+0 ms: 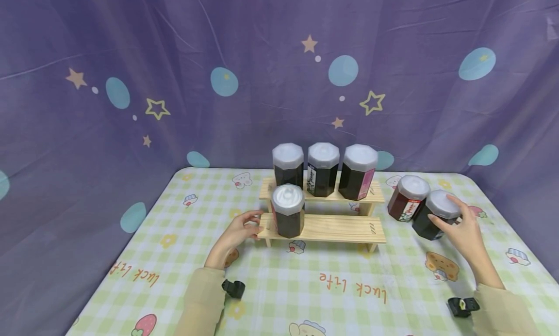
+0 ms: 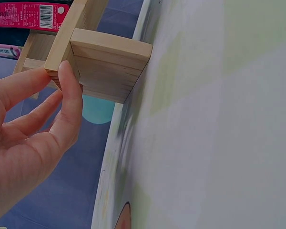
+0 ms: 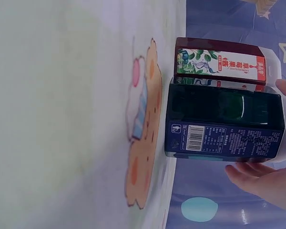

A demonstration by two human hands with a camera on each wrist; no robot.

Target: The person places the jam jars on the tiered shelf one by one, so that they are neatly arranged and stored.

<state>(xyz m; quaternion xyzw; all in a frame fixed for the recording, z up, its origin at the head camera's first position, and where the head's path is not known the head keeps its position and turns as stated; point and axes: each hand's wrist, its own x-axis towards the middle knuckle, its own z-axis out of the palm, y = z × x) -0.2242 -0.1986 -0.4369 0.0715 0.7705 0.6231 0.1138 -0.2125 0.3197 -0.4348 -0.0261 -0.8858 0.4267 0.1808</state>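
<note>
My left hand [image 1: 236,232] pinches the left end of the lower board of a two-tier wooden rack [image 1: 340,227]; the left wrist view has thumb and fingers at the board's corner [image 2: 76,19]. On the right, my right hand [image 1: 466,232] grips a dark jar [image 1: 424,223] around its white lid. A blue label with a barcode [image 3: 195,138] faces the right wrist camera. Right beside that jar stands a dark red jar [image 1: 401,205] with a red-and-white strawberry label [image 3: 221,63]. One dark jar [image 1: 290,222] with a whitish lid stands on the lower tier, at the left.
Three more white-lidded jars line the upper tier: a left one [image 1: 288,173], a middle one [image 1: 323,178] and a right one [image 1: 353,181] with a pink label. A checked cloth [image 1: 279,282] covers the table, and a purple curtain [image 1: 271,118] hangs behind it.
</note>
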